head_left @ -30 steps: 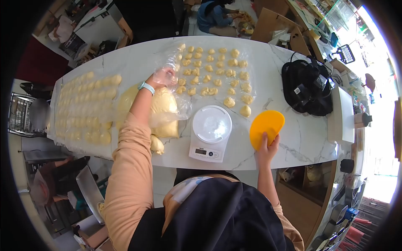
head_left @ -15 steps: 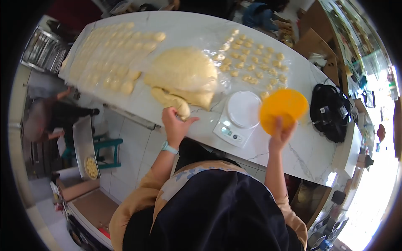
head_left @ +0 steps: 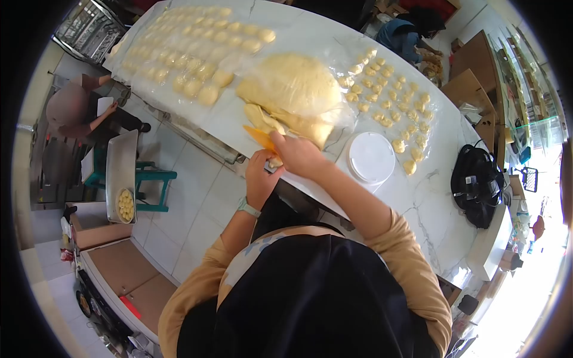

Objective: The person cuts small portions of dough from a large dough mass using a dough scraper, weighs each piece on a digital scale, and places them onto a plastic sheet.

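My right hand [head_left: 300, 156] grips an orange dough scraper [head_left: 260, 137], its blade tilted against a strip of dough [head_left: 262, 118] near the table's front edge. Beside it, my left hand [head_left: 262, 178] pinches the near end of that strip [head_left: 275, 161], a small bit showing between the fingers. Behind both hands lies a large mound of yellow dough [head_left: 292, 80], partly under clear plastic. A white kitchen scale [head_left: 371, 158] stands to the right, its display hidden by my right forearm.
Rows of dough balls [head_left: 206, 71] under plastic cover the table's left; smaller dough pieces [head_left: 391, 95] lie at right. A black bag [head_left: 477, 185] sits at the right end. Two other people are nearby, one at left [head_left: 74, 110] near a metal tray [head_left: 122, 161] and green stool [head_left: 156, 185].
My right hand has swung left from beside the scale, bringing the scraper to the dough strip. My left hand stays at the strip's end. The view has shifted.
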A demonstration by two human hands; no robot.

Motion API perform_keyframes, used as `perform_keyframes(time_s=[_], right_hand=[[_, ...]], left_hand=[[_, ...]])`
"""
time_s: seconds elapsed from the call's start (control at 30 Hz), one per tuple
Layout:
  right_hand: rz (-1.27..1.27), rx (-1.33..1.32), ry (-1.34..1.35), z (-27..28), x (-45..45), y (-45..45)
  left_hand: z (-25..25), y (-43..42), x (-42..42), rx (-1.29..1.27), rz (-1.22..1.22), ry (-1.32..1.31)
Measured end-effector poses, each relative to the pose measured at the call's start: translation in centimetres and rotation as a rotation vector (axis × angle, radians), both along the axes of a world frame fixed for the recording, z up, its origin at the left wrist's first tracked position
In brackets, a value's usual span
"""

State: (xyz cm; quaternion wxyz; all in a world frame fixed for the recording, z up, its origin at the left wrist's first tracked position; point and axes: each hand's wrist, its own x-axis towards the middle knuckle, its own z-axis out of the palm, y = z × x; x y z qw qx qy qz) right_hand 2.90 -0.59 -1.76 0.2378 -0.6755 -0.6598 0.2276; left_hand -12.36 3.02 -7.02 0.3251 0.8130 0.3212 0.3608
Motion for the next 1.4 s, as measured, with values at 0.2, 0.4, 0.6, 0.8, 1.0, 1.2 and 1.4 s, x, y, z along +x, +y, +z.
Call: perform_keyframes(time_s=[0.2, 0.4, 0.6, 0.8, 1.0, 1.2, 1.4], right_hand=[[-0.432, 0.375, 0.182, -2.1, 0.8, -9.4], [-1.019, 0.795, 0.436, 3.6, 5.4, -15.8], [-1.18, 0.901, 0.298, 3.5, 6.9, -20.7], [-1.34, 0.833, 0.312, 2.2, 5.9, -24.3], [-1.37, 0.802, 0.333, 1.7, 6.3, -24.4], [-1.347, 0.828, 0.327, 1.4, 6.9, -24.1], [-1.3, 0.825, 0.465, 1.9, 5.6, -22.5]], left_hand=[[0.8, -3.4, 2.3, -0.476, -0.118, -0.299], [4.1, -5.3, 8.4, -1.096, -0.662, -0.168], [5.2, -8.1, 12.3, -1.171, -0.678, -0.209], [2.9, -2.1, 7.9, 0.334, 0.065, 0.066], [0.7, 4.0, 3.7, 0.209, 0.024, 0.142], [0.6, 6.8, 0.8, -0.625, -0.035, -0.206], [1.0, 3.3, 4.8, 0.277, 0.259, 0.475]])
